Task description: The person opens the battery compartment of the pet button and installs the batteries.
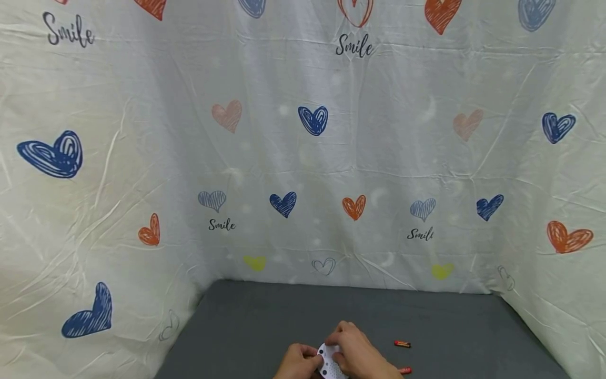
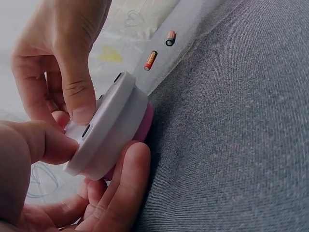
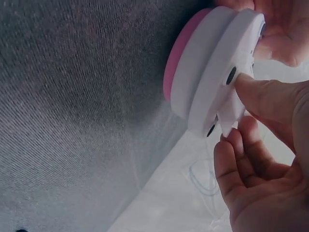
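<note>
White device, rim gripped by left hand; grey tabletop extends beyond.

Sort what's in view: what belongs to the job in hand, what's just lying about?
Job in hand:
- white device with pink base, held by left hand and right hand
- two batteries, probably

Just there, as setting:
- grey table
- heart-print curtain

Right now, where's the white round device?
In the head view, the white round device is at the bottom edge, slightly right of centre, between left hand and right hand, left of both batteries.
</note>
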`<move>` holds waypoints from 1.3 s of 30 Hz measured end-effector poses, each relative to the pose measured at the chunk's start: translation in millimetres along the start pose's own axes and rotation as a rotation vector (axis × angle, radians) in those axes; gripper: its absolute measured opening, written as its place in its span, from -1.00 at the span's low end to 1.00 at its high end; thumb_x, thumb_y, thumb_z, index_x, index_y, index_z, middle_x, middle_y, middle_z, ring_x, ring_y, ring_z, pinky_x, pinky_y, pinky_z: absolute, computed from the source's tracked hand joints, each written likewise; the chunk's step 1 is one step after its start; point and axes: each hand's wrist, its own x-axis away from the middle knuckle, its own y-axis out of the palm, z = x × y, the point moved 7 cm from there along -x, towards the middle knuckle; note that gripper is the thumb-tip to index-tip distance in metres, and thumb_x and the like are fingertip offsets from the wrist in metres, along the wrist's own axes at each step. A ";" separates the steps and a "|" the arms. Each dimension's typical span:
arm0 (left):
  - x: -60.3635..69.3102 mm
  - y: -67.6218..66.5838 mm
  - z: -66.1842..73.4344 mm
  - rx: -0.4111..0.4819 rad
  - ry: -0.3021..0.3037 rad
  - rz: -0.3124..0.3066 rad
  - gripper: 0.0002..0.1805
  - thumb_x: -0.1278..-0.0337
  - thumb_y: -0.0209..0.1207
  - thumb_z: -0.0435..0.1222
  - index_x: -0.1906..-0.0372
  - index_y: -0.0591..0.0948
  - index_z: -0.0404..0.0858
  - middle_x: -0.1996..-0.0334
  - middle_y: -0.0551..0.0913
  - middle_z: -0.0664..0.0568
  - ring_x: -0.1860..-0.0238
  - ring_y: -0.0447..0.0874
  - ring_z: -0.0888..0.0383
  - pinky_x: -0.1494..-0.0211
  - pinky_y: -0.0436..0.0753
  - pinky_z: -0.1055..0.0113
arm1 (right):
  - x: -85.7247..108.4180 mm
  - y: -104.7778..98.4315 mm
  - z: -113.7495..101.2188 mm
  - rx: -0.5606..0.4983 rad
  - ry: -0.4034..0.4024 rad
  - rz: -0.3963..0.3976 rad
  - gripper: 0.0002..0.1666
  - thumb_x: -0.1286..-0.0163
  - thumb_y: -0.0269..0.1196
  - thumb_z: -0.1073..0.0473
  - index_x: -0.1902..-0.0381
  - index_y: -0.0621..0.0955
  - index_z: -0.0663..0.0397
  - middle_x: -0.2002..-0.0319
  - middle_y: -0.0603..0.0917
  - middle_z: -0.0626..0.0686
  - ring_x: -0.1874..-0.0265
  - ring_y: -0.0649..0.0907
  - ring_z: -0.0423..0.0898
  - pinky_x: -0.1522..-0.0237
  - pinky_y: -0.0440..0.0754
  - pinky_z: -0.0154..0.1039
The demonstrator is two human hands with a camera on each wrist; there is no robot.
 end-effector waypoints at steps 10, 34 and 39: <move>1.2 0.4 -1.9 -0.014 -0.038 0.010 -0.72 -0.23 0.21 -0.34 0.14 0.71 -0.52 0.38 0.78 -0.01 0.42 0.79 0.17 0.32 0.81 0.31 | 3.1 -2.6 0.7 -0.092 -0.048 0.099 -0.81 -0.49 0.39 0.32 0.09 0.88 -0.02 0.23 0.70 -0.20 0.27 0.64 -0.37 0.24 0.75 -0.38; 3.4 2.5 1.1 0.011 -0.018 0.018 -0.74 -0.13 0.20 -0.38 0.18 0.71 -0.52 0.43 0.75 0.01 0.50 0.76 0.20 0.38 0.83 0.34 | 33.3 -93.2 46.0 0.070 0.020 0.274 -0.75 -0.35 0.38 0.44 0.32 0.83 -0.04 0.35 0.69 -0.17 0.40 0.60 -0.35 0.40 0.67 -0.33; 3.9 1.5 2.8 0.013 -0.011 0.018 -0.72 -0.11 0.20 -0.37 0.17 0.71 -0.53 0.43 0.76 0.00 0.50 0.77 0.19 0.39 0.82 0.35 | 52.5 -106.1 74.2 0.041 0.110 0.240 -0.74 -0.38 0.38 0.41 0.31 0.82 -0.09 0.34 0.69 -0.19 0.41 0.57 -0.39 0.42 0.62 -0.35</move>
